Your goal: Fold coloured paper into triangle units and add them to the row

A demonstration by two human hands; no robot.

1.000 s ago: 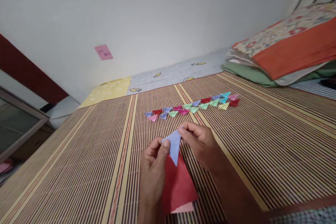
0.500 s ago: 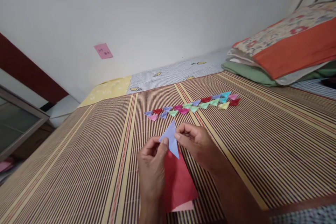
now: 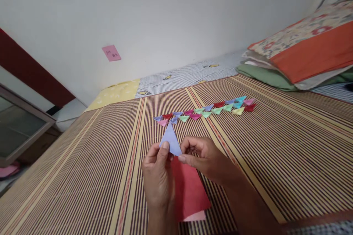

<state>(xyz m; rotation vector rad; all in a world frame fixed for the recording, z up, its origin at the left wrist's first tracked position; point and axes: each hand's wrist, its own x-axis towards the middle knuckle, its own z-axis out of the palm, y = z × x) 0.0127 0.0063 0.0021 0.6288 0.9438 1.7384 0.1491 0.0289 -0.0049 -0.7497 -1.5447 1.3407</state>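
Observation:
A lavender sheet of paper (image 3: 171, 140), folded into a triangle, is held up between my hands. My left hand (image 3: 158, 167) pinches its left side, thumb on top. At the lower right corner of the paper, my right hand (image 3: 205, 156) has thumb and forefinger closed on the edge. Below them, a red paper sheet (image 3: 190, 191) lies on the striped mat, partly under my left hand, with a pink sheet (image 3: 196, 216) showing beneath it. Beyond my hands, two rows of small folded paper triangles (image 3: 206, 114) in several colours run across the mat.
The striped bamboo mat (image 3: 82, 176) covers the bed. Folded bedding with a floral and orange cover (image 3: 311, 55) is piled at the right. A pink note (image 3: 111, 53) is stuck on the white wall behind. A framed glass panel (image 3: 19, 121) stands at the left.
The lavender paper has turned and moved slightly left. My right hand has slid from its right side down to the lower right corner; my left hand keeps its pinch.

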